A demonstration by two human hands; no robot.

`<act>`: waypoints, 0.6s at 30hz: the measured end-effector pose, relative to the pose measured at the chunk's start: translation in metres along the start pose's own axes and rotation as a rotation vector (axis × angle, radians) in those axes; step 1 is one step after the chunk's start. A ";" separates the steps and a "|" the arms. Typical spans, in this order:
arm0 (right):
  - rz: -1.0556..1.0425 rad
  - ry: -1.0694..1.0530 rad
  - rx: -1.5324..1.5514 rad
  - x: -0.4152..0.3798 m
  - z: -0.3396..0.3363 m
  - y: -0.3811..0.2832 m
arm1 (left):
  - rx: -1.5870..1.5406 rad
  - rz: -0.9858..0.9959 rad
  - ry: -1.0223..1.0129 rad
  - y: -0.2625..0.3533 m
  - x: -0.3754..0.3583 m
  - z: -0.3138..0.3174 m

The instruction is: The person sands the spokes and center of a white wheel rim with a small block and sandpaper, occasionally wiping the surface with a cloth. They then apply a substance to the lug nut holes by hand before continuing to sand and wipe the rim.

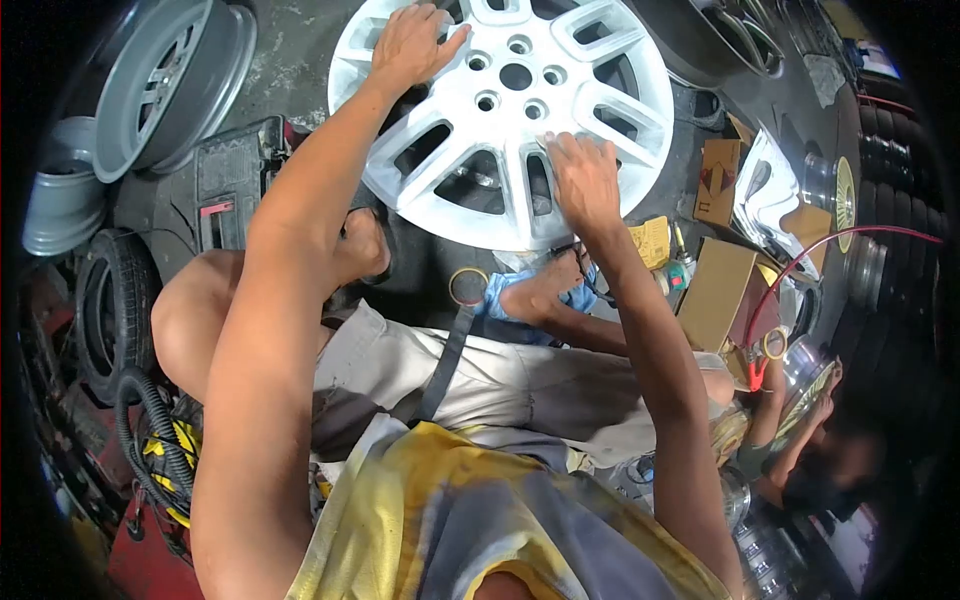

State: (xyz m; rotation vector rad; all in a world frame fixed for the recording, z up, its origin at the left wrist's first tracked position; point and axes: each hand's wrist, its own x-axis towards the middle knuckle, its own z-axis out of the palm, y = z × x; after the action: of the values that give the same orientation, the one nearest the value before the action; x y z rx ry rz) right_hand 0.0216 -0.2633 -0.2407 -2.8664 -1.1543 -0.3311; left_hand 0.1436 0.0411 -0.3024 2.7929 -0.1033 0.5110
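Observation:
A large white wheel rim (515,110) with a round centre hole and several bolt holes lies in front of me. On its upper left spokes rests my left hand (412,45), fingers apart and thumb stretched out. My right hand (583,180) is on the lower right spokes, its fingertips at a spoke edge near the centre. Something small and pale may be under those fingertips, but I cannot make it out. My bare feet are just below the rim, beside a blue cloth (495,297).
A tape roll (468,287) lies between my feet. Grey rims (165,90), a tyre (118,310) and a dark case (235,185) are at left. Cardboard boxes (715,290), a red hose (850,230) and another person (800,440) are at right.

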 end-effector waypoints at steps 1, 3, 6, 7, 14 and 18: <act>-0.015 -0.046 0.003 -0.003 -0.006 -0.001 | 0.003 -0.003 0.000 -0.004 -0.001 0.006; -0.028 -0.085 0.020 -0.015 -0.015 0.001 | 0.002 0.034 0.154 -0.003 -0.004 0.008; -0.053 -0.092 0.013 -0.013 -0.012 0.002 | -0.067 0.002 0.031 0.004 -0.003 -0.008; 0.001 -0.056 0.027 -0.011 -0.007 0.001 | -0.060 0.001 0.033 0.001 -0.003 -0.005; 0.251 0.045 0.165 -0.013 0.016 -0.010 | -0.045 0.005 0.004 0.005 -0.003 -0.001; 0.201 -0.222 0.308 0.022 0.001 -0.045 | -0.062 0.025 0.051 0.002 -0.002 -0.007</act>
State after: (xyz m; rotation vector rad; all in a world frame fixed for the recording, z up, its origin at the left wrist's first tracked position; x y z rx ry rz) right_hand 0.0060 -0.2160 -0.2390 -2.7568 -0.8405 0.1631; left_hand 0.1392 0.0413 -0.2958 2.7192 -0.1406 0.5747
